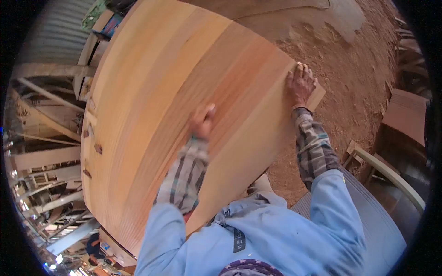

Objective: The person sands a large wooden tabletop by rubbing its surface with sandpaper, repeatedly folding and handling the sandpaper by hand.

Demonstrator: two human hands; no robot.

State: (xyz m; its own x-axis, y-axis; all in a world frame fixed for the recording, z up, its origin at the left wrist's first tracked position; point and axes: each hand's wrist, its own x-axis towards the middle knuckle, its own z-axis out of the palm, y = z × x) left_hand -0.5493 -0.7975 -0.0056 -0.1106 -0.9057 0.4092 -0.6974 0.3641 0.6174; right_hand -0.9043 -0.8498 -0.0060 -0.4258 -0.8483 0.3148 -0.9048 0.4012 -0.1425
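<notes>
I'd steady the wood panel (161, 92), centre to ten o'clock, with the right hand (301, 86) at two, fingers (305, 74) spread wide; the left hand (201, 121), blurred mid-panel, I can't read.

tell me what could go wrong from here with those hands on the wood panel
The bare left hand, blurred over the wooden panel, could pick up a splinter. The right hand lies at the panel's corner, so pressing hard there might tip it; what supports that corner isn't visible.
</notes>
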